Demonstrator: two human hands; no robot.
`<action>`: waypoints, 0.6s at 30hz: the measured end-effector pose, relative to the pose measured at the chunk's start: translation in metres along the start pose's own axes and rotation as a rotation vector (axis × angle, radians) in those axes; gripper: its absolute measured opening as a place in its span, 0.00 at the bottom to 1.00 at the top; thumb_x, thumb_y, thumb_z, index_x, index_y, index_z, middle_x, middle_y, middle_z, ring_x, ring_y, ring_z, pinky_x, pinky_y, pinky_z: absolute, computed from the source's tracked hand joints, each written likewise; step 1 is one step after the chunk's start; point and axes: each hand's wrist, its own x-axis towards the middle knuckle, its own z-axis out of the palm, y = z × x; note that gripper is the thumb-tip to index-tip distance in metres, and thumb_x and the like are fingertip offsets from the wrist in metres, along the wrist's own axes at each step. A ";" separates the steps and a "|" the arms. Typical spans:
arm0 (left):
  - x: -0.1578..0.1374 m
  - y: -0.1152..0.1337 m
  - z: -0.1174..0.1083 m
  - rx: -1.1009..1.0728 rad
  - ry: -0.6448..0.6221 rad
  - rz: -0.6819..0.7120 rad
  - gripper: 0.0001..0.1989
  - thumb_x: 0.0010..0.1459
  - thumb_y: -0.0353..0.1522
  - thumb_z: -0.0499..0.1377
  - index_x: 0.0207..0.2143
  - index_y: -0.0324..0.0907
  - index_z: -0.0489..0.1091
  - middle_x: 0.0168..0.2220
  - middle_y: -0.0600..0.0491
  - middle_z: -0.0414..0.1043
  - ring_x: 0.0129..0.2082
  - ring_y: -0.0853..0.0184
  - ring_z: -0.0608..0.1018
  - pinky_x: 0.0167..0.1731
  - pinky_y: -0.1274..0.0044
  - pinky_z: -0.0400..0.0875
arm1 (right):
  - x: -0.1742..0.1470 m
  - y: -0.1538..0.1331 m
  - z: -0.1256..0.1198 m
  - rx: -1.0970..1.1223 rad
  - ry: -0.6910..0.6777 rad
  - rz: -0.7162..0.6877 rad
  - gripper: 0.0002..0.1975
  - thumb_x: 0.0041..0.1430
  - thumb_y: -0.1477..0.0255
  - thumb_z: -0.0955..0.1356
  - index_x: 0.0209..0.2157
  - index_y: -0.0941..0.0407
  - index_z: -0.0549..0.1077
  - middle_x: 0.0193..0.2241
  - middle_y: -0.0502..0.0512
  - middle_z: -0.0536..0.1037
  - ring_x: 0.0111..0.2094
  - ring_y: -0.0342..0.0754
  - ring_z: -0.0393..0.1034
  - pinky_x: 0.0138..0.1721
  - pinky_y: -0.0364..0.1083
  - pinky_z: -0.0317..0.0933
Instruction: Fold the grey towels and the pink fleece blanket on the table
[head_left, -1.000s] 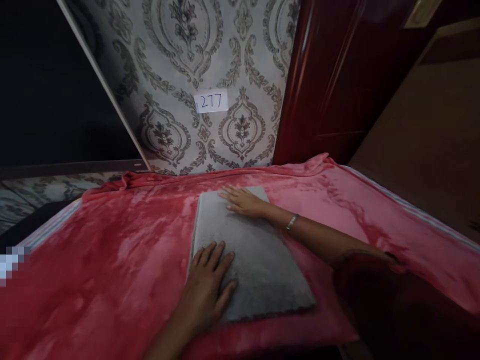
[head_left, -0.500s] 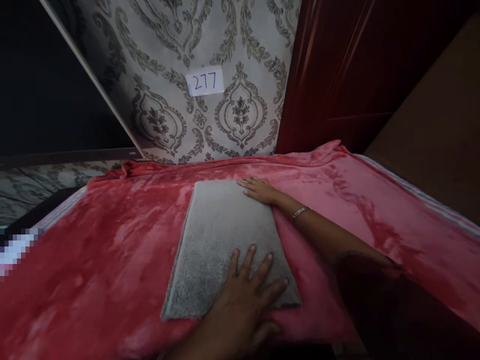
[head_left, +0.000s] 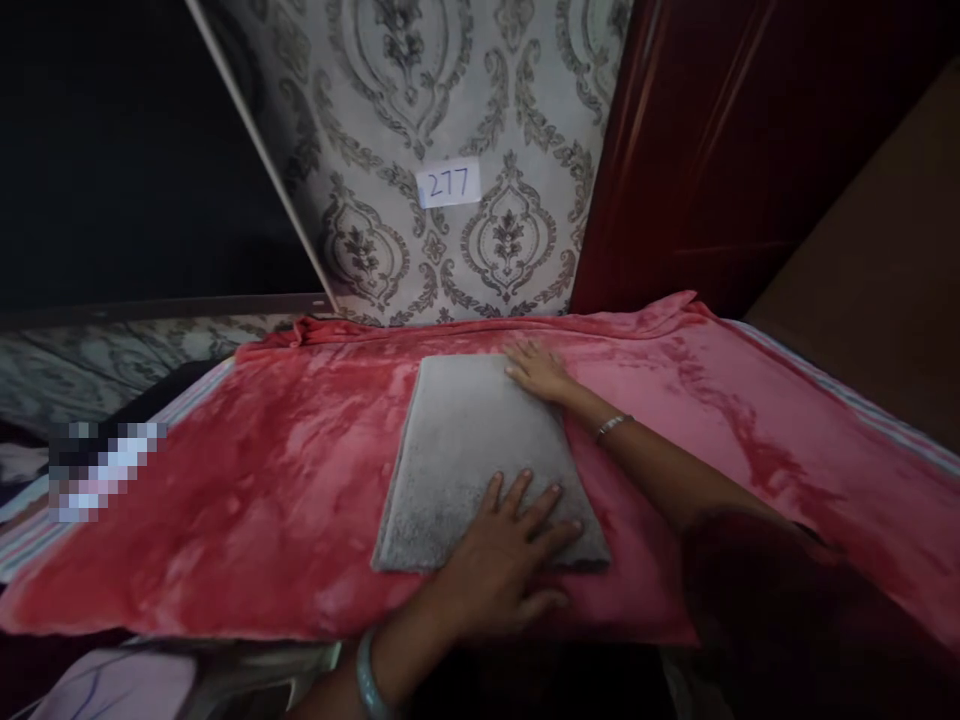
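A grey folded towel (head_left: 457,440) lies flat on a red and pink plush blanket (head_left: 300,480), its layers showing along the left edge. My left hand (head_left: 510,545) rests with spread fingers on the towel's near right part; a pale bangle (head_left: 369,680) circles that wrist. At the towel's far right corner is my right hand (head_left: 538,370), stretched out and slightly blurred, reaching over the edge onto the blanket. A thin bracelet (head_left: 613,425) is on the right wrist. Neither hand grips anything.
Behind the blanket stands a patterned wall (head_left: 450,260) bearing a paper label (head_left: 448,183) marked 277. A dark screen (head_left: 142,150) is at the left, a dark red wooden panel (head_left: 690,150) at the right. Striped cloth (head_left: 847,385) shows beneath the blanket's right edge.
The camera view has shifted, so the towel and blanket appear farther right and more of the near edge shows. My right hand has slid slightly over the towel's far corner; my left stays spread on it.
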 end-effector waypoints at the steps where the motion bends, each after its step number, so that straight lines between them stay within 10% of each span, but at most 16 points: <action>1: -0.006 -0.001 -0.003 -0.004 0.024 -0.007 0.35 0.63 0.44 0.61 0.70 0.50 0.58 0.73 0.48 0.51 0.74 0.51 0.51 0.70 0.49 0.48 | -0.010 -0.010 0.000 -0.009 0.010 -0.081 0.33 0.73 0.53 0.55 0.73 0.49 0.52 0.74 0.58 0.43 0.73 0.66 0.35 0.69 0.70 0.40; 9: -0.077 -0.029 0.009 0.292 0.287 -0.322 0.29 0.65 0.37 0.59 0.67 0.45 0.63 0.70 0.42 0.59 0.71 0.47 0.58 0.67 0.48 0.53 | -0.061 -0.100 0.021 0.018 -0.182 -0.655 0.30 0.75 0.54 0.55 0.73 0.44 0.50 0.74 0.55 0.45 0.74 0.59 0.35 0.70 0.67 0.36; 18: -0.088 -0.032 0.030 0.359 0.311 -0.365 0.37 0.60 0.38 0.63 0.70 0.53 0.58 0.73 0.45 0.50 0.73 0.44 0.50 0.67 0.48 0.49 | 0.037 -0.098 0.043 -0.060 -0.181 -0.540 0.32 0.73 0.51 0.56 0.73 0.45 0.51 0.74 0.55 0.45 0.73 0.60 0.37 0.70 0.65 0.36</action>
